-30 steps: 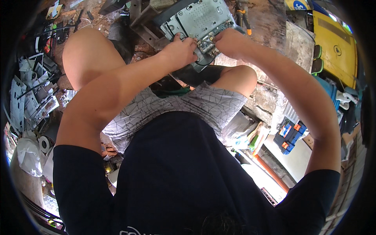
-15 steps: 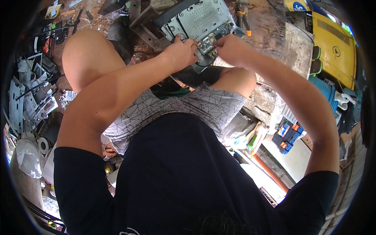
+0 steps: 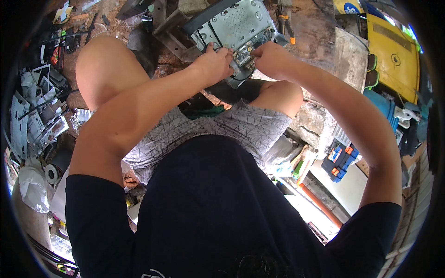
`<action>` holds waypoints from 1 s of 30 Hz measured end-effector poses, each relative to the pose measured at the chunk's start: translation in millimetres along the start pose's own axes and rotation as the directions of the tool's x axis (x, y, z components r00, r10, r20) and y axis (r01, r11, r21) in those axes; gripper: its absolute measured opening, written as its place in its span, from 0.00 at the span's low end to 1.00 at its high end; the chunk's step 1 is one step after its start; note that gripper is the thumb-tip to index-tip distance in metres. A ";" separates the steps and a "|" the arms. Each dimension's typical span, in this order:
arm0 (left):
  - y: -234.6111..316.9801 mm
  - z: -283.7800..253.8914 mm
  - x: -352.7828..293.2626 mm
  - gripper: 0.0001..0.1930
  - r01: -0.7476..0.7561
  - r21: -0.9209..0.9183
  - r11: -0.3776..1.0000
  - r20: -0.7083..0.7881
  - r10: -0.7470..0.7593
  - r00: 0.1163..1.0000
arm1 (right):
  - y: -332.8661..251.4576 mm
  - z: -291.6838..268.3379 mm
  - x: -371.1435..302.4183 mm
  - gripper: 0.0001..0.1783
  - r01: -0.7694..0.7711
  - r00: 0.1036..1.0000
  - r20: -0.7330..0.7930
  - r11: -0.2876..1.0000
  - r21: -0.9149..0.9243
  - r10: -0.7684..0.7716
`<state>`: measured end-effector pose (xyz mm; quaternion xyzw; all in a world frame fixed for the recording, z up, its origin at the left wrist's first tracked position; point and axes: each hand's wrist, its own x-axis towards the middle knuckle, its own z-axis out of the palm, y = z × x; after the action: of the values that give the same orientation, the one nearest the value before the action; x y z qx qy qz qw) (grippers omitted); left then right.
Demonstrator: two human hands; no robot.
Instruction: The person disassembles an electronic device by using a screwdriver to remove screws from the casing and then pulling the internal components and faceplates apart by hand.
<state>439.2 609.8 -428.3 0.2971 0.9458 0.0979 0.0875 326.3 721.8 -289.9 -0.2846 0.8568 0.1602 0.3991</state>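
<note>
An opened electronic device with a grey metal chassis [image 3: 236, 25] and a black edge panel lies tilted at the top middle, beyond my knees. A green circuit board [image 3: 261, 39] sits along its near right side, and black cables run over the metal. My left hand [image 3: 214, 63] grips the chassis at its near left edge, fingers bent over it beside the board. My right hand [image 3: 273, 60] is closed in a pinch at the board's right side. Whatever its fingertips hold is hidden or too small to name. The palm-side fingers of both hands are out of sight.
Orange-and-black pliers [image 3: 286, 25] lie right of the device on a worn wooden surface. A rusty metal frame [image 3: 174, 34] stands to its left. Scrap metal pieces [image 3: 39, 109] pile up at far left. A yellow case [image 3: 394, 58] and a blue-orange tool box [image 3: 340, 160] are at right.
My right hand has shifted very slightly, staying pinched at the board. The device has tilted or shifted a little; my left hand keeps its hold.
</note>
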 end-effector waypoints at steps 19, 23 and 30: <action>-3.8 -2.0 -3.3 0.14 -0.017 -0.047 0.999 0.007 0.017 1.000 | -16.3 -0.7 -14.5 0.16 -0.067 0.998 -0.013 0.992 -0.103 0.066; -1.3 0.2 -1.6 0.14 -0.013 -0.014 1.000 0.000 0.013 1.000 | -10.4 -6.1 -6.7 0.19 -0.059 0.997 0.036 0.997 -0.042 0.061; -2.4 1.7 -3.0 0.14 -0.012 -0.043 0.999 -0.008 0.011 1.000 | -21.7 -10.7 -17.4 0.19 -0.033 0.999 0.029 0.992 -0.121 0.037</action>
<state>440.7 606.4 -430.2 0.3002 0.9421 0.1198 0.0895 342.3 705.7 -270.7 -0.2905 0.8440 0.2232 0.3918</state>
